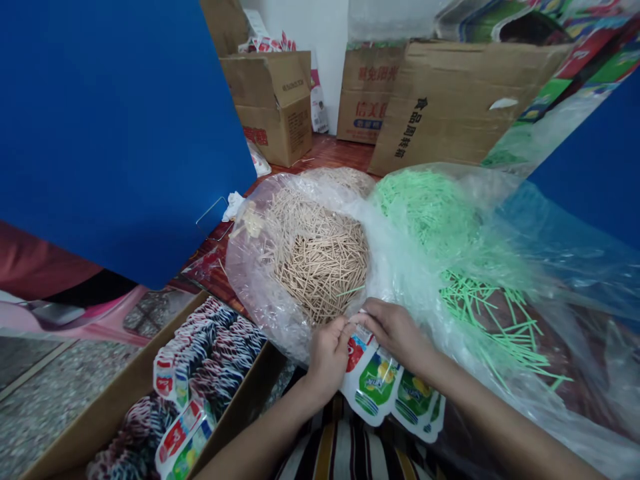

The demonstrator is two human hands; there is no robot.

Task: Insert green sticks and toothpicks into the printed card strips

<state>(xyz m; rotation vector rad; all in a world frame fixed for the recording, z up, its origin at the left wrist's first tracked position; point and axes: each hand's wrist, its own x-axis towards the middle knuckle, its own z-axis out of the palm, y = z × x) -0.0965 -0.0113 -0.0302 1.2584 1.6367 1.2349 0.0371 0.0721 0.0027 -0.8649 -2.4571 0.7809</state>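
Note:
My left hand (327, 353) and my right hand (400, 333) meet in front of me, fingers closed on the upper ends of several flat, bottle-shaped printed pouches (377, 383). The pouches are red and green with white edges and fan out downward above my lap. My fingers cover their tops. Just beyond my hands, an open clear bag holds thin tan sticks (325, 270), with one green stick lying among them. To the right, light green sticks (485, 303) spill from another clear plastic bag (430, 193).
At lower left stands an open carton (135, 363) packed with rows of similar pouches (210, 347). Blue panels (115, 133) rise on both sides. Cardboard boxes (450, 100) stand at the back. A pink plastic seat (110, 320) is at left, beside a person's clothing (40, 260).

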